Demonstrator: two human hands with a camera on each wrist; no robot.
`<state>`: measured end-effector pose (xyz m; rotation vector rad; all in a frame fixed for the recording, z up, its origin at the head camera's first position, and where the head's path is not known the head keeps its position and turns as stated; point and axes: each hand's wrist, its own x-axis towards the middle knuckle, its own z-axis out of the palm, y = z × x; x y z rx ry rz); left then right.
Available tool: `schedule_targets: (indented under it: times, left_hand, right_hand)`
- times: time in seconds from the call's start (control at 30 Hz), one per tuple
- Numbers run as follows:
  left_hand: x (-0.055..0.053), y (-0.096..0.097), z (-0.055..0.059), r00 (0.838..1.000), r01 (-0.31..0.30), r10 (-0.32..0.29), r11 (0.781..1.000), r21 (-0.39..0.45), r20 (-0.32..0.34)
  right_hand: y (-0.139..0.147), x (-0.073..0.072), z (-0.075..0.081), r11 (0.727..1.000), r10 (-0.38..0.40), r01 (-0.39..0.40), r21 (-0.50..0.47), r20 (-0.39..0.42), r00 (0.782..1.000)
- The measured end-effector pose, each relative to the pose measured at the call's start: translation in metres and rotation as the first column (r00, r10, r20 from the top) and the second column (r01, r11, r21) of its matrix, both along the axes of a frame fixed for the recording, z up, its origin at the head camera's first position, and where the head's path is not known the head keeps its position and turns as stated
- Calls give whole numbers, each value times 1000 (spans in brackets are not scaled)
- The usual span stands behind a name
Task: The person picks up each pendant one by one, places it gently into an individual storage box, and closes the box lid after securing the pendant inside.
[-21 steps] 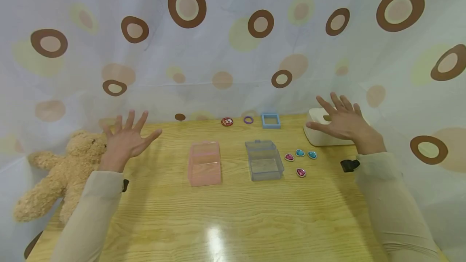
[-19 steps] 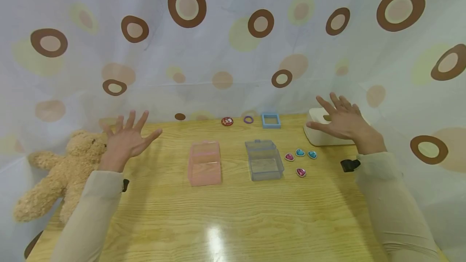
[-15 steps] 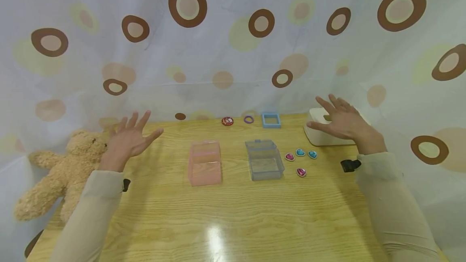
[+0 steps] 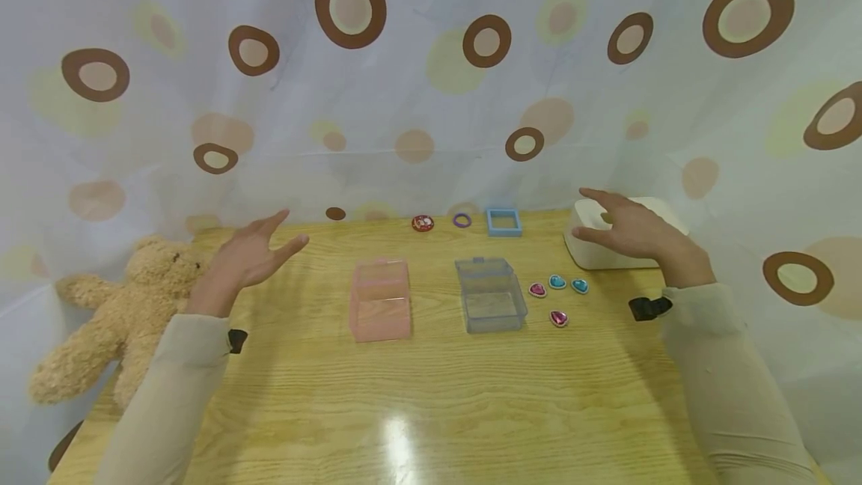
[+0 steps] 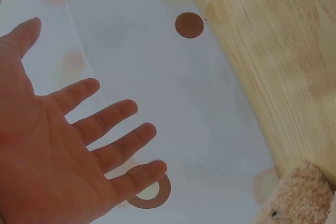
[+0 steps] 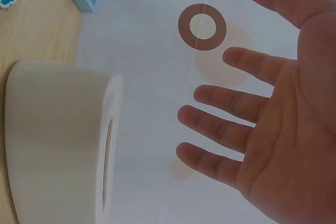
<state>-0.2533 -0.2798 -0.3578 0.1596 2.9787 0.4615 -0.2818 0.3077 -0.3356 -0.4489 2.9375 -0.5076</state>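
Note:
My left hand [image 4: 244,260] hovers palm out above the table's left side, fingers straight and spread in the left wrist view, with nothing in its grasp. Nearest to it is a plush teddy bear [image 4: 138,305]. On the other side, my right hand [image 4: 629,227] is raised in front of a white box with a slot in its top [image 4: 592,249], likewise holding nothing. Between the hands stand a pink see-through box [image 4: 381,324] and a grey see-through box [image 4: 493,320], both with lids back. Pink gems [image 4: 558,318] and blue gems [image 4: 557,281] lie right of the grey box.
Along the table's back edge lie a red round badge [image 4: 422,224], a purple ring [image 4: 462,220] and a light blue square frame [image 4: 503,232]. A white curtain [image 4: 404,88] with brown circles hangs behind and at the sides of the wooden table [image 4: 458,395].
Both hands have tilted, so their fingers now look bunched in the head view instead of fanned out. The head view has shifted slightly. The things on the table have stayed put.

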Motion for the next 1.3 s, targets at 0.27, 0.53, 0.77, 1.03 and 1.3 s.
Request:
schedule_targets:
  times: [0.27,0.53,0.77,1.03,1.3]
  left_hand:
    - [2,6,-1,1000,17,-14,974,227,-16]
    - [6,15,-4,1000,14,-11,913,408,-9]
    - [9,27,-6,999,19,-31,855,518,14]
    - [13,44,-13,999,28,-40,767,641,5]
    - [14,64,-20,999,28,-42,745,667,5]
  right_hand:
    - [-1,-1,-4,999,-14,14,-50,-4,1000]
    - [1,-4,-17,998,19,-19,-65,2,1000]
    - [3,-4,-31,991,34,-31,-129,18,999]
    - [-1,-4,-40,979,61,-56,-194,19,998]
    - [-1,-3,-51,969,61,-44,-244,65,996]
